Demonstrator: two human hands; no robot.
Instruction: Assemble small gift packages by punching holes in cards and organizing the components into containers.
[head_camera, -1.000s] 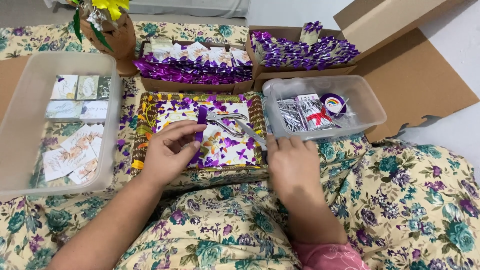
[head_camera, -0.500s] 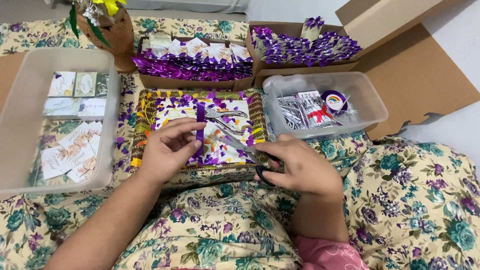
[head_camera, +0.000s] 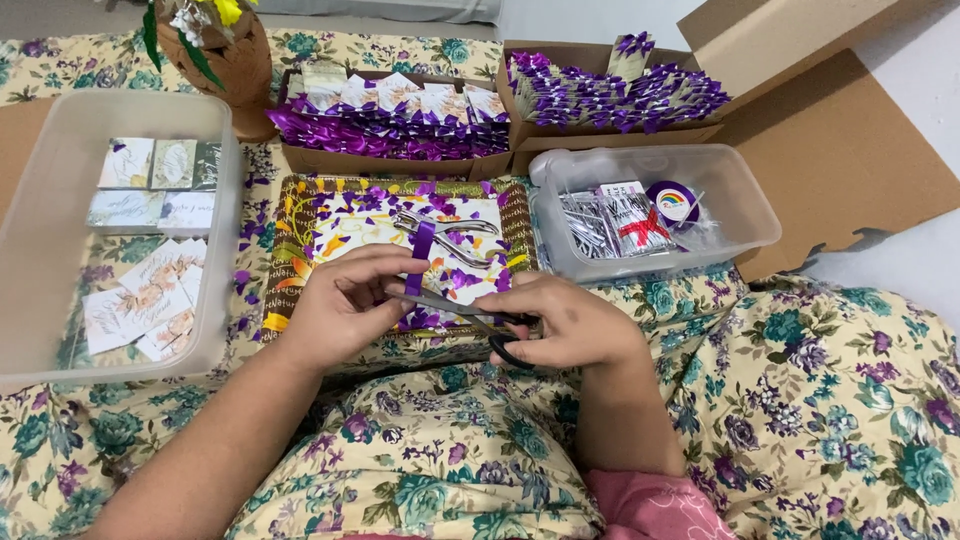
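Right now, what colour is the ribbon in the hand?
Purple. The ribbon stands pinched in the left hand, clearest in the head view.

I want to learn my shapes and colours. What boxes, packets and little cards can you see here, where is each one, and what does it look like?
Cardboard box: top middle, brown, rows of purple-ribboned cards.
Second cardboard box: top right, brown, flaps open, purple-ribboned cards.
Small clear tub: right, rectangular, holding silvery packets and a round purple ribbon spool.
Large clear tub: left, rectangular, holding pale floral cards.
Tray: centre, rectangular, gold-edged, purple scraps.
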